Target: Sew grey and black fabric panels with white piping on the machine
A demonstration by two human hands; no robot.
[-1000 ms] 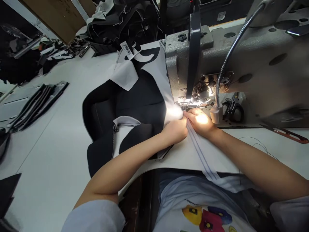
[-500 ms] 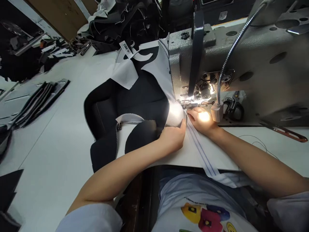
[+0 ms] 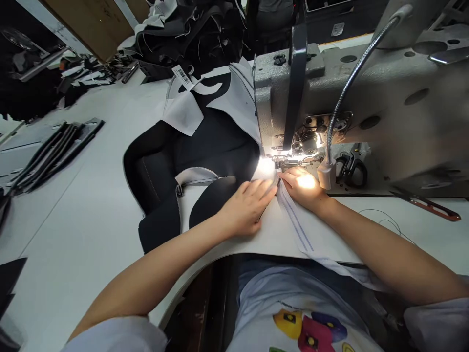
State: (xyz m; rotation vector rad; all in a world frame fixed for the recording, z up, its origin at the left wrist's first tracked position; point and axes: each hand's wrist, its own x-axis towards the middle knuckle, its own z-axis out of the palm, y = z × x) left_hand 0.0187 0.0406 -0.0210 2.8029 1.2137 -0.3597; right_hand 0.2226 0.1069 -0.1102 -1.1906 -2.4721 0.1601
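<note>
A black padded fabric cover [image 3: 216, 134] with white backing lies on the table, its right edge under the lit needle area of the sewing machine [image 3: 273, 93]. My left hand [image 3: 244, 208] rests flat on the cover's near edge, fingers stretched toward the needle. Just right of the needle, my right hand [image 3: 302, 188] is closed, thumb and forefinger pinching a white tape with blue stripes [image 3: 297, 225]. That tape runs from the fingertips down over the table edge toward my lap. The presser foot and the seam are partly lost in glare.
Black-handled scissors [image 3: 352, 168] lie on the machine bed beside the lamp head [image 3: 324, 175]. An orange-handled tool [image 3: 432, 204] is farther right, near loose thread. Stacked fabric pieces [image 3: 54, 151] sit on the left; a dark fabric heap [image 3: 190, 39] stands behind.
My left hand has moved left from the seam edge, its fingers going from curled to spread flat. The cover has shifted slightly left. My right hand stays by the needle.
</note>
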